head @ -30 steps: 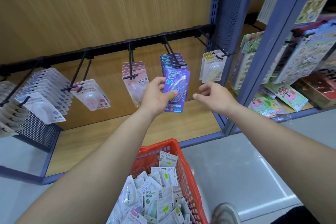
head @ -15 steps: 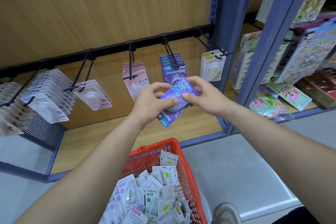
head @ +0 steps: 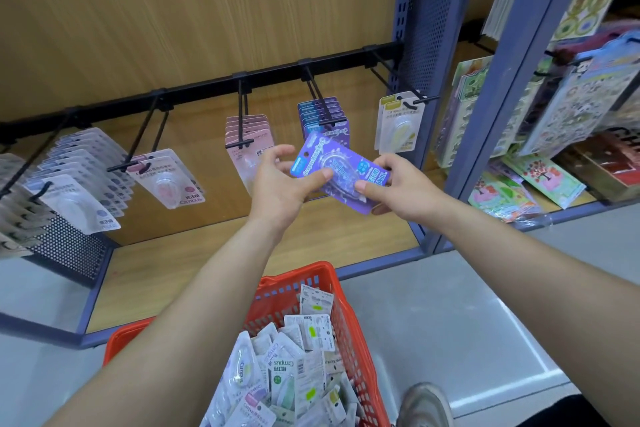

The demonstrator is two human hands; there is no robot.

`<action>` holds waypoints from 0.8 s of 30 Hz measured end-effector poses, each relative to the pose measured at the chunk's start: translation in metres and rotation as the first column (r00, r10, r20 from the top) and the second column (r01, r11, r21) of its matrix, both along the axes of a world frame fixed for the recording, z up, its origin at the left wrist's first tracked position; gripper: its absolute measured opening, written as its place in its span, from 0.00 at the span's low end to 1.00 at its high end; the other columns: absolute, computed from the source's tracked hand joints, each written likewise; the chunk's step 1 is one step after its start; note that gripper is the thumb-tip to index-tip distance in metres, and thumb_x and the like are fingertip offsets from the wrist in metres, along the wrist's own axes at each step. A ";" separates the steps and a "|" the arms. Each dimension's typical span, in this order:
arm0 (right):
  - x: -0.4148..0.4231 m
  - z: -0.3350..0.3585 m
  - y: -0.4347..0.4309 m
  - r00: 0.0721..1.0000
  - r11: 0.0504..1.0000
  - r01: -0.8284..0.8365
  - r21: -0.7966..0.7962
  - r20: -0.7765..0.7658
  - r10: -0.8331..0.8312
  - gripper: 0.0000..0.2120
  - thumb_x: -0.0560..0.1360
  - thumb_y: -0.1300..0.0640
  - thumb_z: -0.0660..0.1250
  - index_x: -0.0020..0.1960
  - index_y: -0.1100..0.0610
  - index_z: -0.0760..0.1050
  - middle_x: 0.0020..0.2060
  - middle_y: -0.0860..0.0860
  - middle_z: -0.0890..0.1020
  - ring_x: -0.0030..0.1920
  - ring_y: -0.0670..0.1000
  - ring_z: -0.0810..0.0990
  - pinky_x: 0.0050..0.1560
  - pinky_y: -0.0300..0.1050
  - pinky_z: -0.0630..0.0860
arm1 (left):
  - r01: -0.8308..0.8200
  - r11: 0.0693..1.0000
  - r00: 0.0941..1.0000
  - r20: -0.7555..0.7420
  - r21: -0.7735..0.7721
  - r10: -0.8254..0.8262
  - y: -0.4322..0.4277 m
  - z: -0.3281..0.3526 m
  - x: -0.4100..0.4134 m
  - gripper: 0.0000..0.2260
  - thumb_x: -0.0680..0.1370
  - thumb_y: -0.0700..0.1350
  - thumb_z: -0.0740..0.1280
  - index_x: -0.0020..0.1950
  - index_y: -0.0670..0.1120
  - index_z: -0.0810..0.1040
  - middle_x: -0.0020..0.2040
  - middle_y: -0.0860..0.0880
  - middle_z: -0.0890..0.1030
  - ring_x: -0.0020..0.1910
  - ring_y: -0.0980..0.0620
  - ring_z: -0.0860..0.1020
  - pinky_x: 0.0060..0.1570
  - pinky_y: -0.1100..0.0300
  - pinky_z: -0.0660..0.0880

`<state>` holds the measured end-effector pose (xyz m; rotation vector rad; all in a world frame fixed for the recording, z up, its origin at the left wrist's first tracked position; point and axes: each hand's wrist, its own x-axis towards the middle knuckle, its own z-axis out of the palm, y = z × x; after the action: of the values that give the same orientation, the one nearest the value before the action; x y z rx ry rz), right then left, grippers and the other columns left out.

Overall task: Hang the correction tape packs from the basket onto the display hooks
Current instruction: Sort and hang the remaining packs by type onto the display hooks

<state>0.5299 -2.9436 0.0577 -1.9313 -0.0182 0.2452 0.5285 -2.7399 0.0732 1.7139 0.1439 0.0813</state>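
Wood-backed shelf bay (head: 173, 10), black hook rail (head: 207, 87) across it. Red basket (head: 298, 272) below, heaped with loose correction tape packs (head: 284, 374). Left hand (head: 280, 184) and right hand (head: 405, 187), each pinching one end of a purple correction tape pack (head: 341, 172), which is tilted and in front of the purple-stocked hook (head: 322, 104).

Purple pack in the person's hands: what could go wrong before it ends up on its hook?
The purple pack lies tilted between the left hand and right hand, hang hole off to the left; unless turned upright it may miss the hook.
That hook carries hanging purple packs nearly to its tip, so a new one might slip off.
It is only pinched at its edges; dropped, it could land on the floor beside the red basket.
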 end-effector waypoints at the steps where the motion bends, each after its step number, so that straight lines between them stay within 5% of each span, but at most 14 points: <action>1: 0.000 -0.002 0.000 1.000 0.999 0.011 0.031 -0.012 -0.011 0.16 0.77 0.50 0.74 0.57 0.55 0.70 0.53 0.53 0.84 0.49 0.53 0.87 0.50 0.53 0.85 | 0.012 0.999 1.000 -0.025 -0.040 -0.013 -0.002 -0.003 -0.001 0.28 0.71 0.41 0.80 0.66 0.46 0.71 0.53 0.47 0.84 0.42 0.50 0.83 0.36 0.61 0.79; 6: -0.004 -0.010 0.010 0.997 0.999 -0.035 -0.013 -0.070 0.034 0.13 0.79 0.46 0.70 0.56 0.52 0.71 0.50 0.50 0.85 0.46 0.52 0.87 0.50 0.52 0.83 | 0.023 0.992 0.999 -0.021 -0.128 -0.026 -0.013 -0.009 0.005 0.19 0.74 0.35 0.77 0.58 0.44 0.72 0.49 0.48 0.85 0.37 0.58 0.83 0.34 0.66 0.78; 11: 0.003 -0.018 0.003 1.000 0.972 0.000 -0.234 -0.010 -0.003 0.18 0.77 0.40 0.72 0.56 0.52 0.73 0.48 0.48 0.81 0.47 0.50 0.82 0.40 0.44 0.74 | 0.053 0.998 0.998 0.021 -0.022 -0.052 -0.014 -0.010 0.017 0.13 0.74 0.37 0.77 0.54 0.46 0.78 0.49 0.49 0.84 0.41 0.58 0.83 0.36 0.66 0.78; 24: 0.004 -0.020 0.000 0.993 0.926 -0.113 -0.361 -0.011 0.117 0.18 0.76 0.42 0.73 0.58 0.52 0.75 0.49 0.45 0.79 0.49 0.45 0.79 0.43 0.40 0.74 | 0.089 0.986 0.992 0.073 0.143 -0.100 -0.010 -0.010 0.037 0.09 0.77 0.43 0.75 0.56 0.47 0.81 0.51 0.51 0.85 0.51 0.55 0.83 0.47 0.61 0.80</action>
<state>0.5344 -2.9438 0.0376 -2.3030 -0.0998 0.3354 0.5653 -2.7500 0.0628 1.8512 -0.0030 0.0913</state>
